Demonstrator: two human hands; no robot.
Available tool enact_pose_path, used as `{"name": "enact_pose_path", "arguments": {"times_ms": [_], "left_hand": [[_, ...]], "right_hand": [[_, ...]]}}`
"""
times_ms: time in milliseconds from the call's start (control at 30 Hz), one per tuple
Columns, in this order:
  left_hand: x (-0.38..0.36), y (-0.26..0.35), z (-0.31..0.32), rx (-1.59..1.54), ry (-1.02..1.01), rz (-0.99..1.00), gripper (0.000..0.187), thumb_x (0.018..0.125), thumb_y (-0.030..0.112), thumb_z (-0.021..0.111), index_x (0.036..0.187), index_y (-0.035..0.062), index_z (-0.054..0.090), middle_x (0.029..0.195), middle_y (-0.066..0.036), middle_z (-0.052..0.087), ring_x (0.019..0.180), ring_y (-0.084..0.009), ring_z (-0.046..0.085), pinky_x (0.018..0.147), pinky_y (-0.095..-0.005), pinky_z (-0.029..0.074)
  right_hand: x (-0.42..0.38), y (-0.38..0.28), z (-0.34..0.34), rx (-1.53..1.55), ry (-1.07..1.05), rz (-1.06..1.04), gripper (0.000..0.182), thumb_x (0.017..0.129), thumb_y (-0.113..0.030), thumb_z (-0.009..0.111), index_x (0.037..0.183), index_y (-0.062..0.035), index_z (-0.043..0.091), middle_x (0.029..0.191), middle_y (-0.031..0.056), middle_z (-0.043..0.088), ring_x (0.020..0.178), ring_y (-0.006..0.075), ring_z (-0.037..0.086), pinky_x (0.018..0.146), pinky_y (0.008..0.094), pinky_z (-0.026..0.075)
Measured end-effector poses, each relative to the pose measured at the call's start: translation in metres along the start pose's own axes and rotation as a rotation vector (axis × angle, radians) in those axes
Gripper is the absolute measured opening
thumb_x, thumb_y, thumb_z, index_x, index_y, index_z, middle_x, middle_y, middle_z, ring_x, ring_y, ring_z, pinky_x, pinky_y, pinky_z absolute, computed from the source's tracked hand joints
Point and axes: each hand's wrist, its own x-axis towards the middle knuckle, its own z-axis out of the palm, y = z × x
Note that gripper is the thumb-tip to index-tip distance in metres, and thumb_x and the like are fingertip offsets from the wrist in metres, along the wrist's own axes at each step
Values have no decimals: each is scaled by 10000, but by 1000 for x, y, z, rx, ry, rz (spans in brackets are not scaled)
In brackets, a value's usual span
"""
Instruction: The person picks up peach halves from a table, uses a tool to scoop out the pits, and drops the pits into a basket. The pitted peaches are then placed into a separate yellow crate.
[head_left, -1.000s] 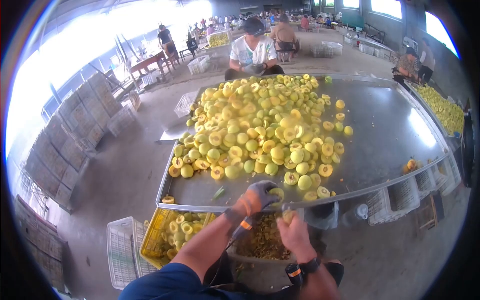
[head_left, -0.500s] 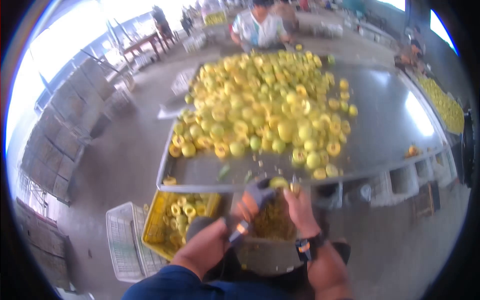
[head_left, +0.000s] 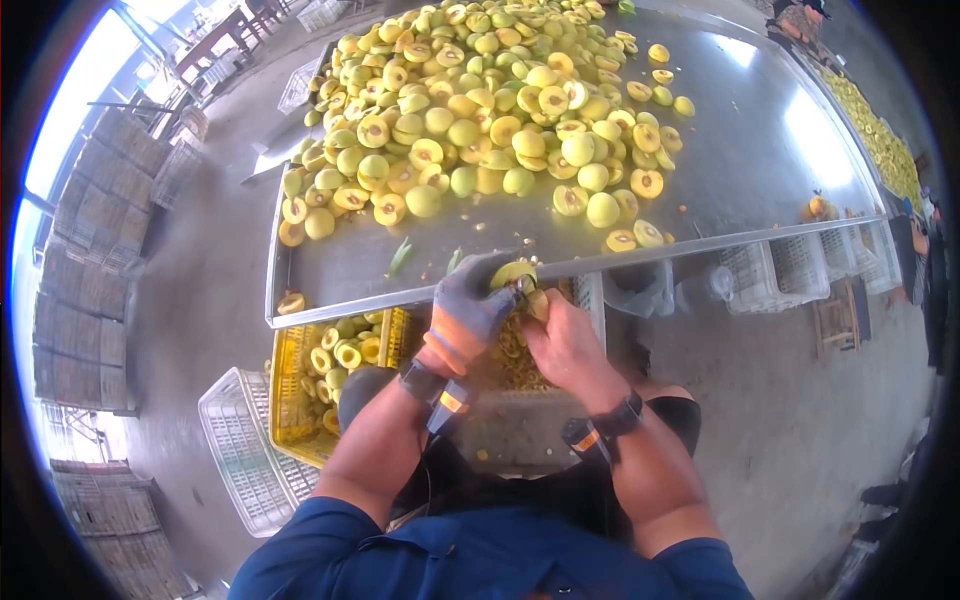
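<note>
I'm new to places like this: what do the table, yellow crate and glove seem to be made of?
Table: likely smooth metal, given its bright glare. Yellow crate: probably moulded plastic, evenly coloured, slotted. Glove: perhaps coated fabric, dull, close-fitting; weave unclear.

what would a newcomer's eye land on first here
First, the big heap of yellow-green fruit, many cut open, across the metal table. Next, at its near edge, the gloved left hand holding a fruit piece beside the bare right hand. Then the yellow crate below the table's near left corner.
</note>
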Motion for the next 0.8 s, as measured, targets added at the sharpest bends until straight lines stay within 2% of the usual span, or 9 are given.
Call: {"name": "enact_pose_path", "arguments": {"times_ms": [233, 300, 367, 467, 533, 633, 733, 767, 800], "left_hand": [[0, 17, -3, 383, -79, 133, 443, 851, 40, 745, 1291, 23, 704, 1198, -185, 718, 1078, -372, 705, 966, -413, 559], [0, 7, -6, 60, -143, 32, 439, 850, 35, 732, 1287, 14, 700, 1214, -194, 714, 1086, -388, 701, 959, -422, 564], [1, -12, -6, -28, -130, 62, 415, 874, 60, 714, 1284, 1, 698, 1205, -190, 726, 1074, -358, 710, 946, -407, 568], [-3, 3, 3, 419, 6, 338, 294, 965, 91, 638, 1226, -25, 707, 1147, -164, 761, 1006, -266, 734, 908, -350, 570], [-6, -2, 6, 433, 54, 246, 267, 972, 71, 615, 1203, -27, 705, 1139, -166, 762, 1007, -263, 735, 905, -353, 570], [-8, -13, 22, 83, 212, -47, 286, 901, 58, 658, 1178, 7, 702, 1103, -177, 740, 1002, -335, 719, 860, -392, 572], [-9, -19, 26, -56, 224, -158, 324, 869, 100, 702, 1182, 15, 686, 1048, -185, 725, 983, -383, 706, 829, -407, 570], [-8, -19, 25, -38, 196, -150, 336, 872, 121, 710, 1187, 9, 679, 1028, -186, 723, 974, -388, 703, 824, -405, 568], [-6, -19, 22, 167, 162, 51, 323, 883, 105, 688, 1189, 2, 687, 1040, -184, 726, 963, -372, 712, 824, -394, 571]], "right_hand": [[5, 25, 14, 170, -144, -86, 239, 958, -162, 604, 1034, 65, 621, 938, 289, 702, 913, 483, 683, 825, 497, 530], [6, 12, 1, 437, -346, 303, 244, 959, -171, 600, 1027, 61, 630, 928, 276, 703, 909, 449, 683, 831, 484, 528], [5, 8, 1, 492, -395, 348, 249, 960, -180, 594, 1028, 56, 639, 914, 261, 704, 899, 424, 682, 833, 475, 528], [3, 13, 14, 340, -315, 58, 247, 958, -178, 590, 1039, 48, 649, 894, 242, 707, 888, 408, 682, 834, 472, 533], [1, 2, 11, 341, -372, 81, 231, 950, -160, 595, 1043, 44, 653, 895, 237, 712, 898, 408, 685, 842, 476, 535], [2, 35, 46, 121, -37, -261, 191, 971, -163, 627, 1016, 22, 651, 801, 130, 677, 610, 214, 617, 612, 377, 480], [2, 40, 49, 258, -110, -205, 152, 959, -125, 614, 986, 24, 630, 811, 183, 678, 711, 341, 652, 698, 456, 533], [2, 39, 41, 468, -276, 48, 133, 978, -134, 609, 960, -2, 611, 773, 137, 636, 650, 293, 612, 635, 432, 502], [2, 24, 24, 675, -438, 304, 132, 997, -143, 604, 934, -27, 591, 735, 91, 594, 588, 244, 573, 572, 407, 471]]}}
